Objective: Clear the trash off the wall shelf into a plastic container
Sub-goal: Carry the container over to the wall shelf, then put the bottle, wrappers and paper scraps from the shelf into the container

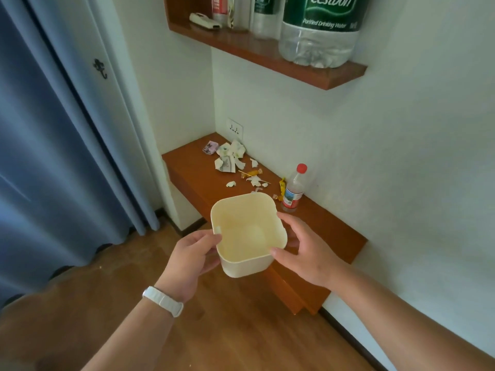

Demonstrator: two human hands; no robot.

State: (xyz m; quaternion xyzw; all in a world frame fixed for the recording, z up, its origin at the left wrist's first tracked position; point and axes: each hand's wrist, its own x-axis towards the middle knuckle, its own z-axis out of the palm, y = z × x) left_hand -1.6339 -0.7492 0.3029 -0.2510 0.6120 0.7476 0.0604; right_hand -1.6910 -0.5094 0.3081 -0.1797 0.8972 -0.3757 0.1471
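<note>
Cream plastic container (pixel 247 234): square, round-cornered, open-topped, nothing inside; held in the air over the near front edge of the lower shelf.
Left hand (pixel 187 261): white band (pixel 163 301) on the wrist; fingers curled around the container's left wall, thumb on the rim.
Right hand (pixel 302 250): closed on the container's right wall, thumb at the near corner, fingers along the far side.
Wooden floor (pixel 241 330): bare below and left of the hands, open as far as the blue curtain (pixel 53 156) on the left.
Lower shelf (pixel 334 231): reddish wood, fixed into the wall corner; its front edge runs from far left to near right, and its near right stretch is bare.
Small bottle (pixel 294 190): clear, red cap, upright against the right wall, just beyond the container.
Trash (pixel 231 159): crumpled paper in the far corner, torn scraps and sweet wrappers scattered from there toward the bottle; one yellow wrapper (pixel 282 185) sits just beside it.
Wall socket (pixel 235 127): above the far corner.
Upper shelf (pixel 267 57): holds a large green-labelled water bottle (pixel 318 30) at its right end, smaller bottles and a white object further left.
</note>
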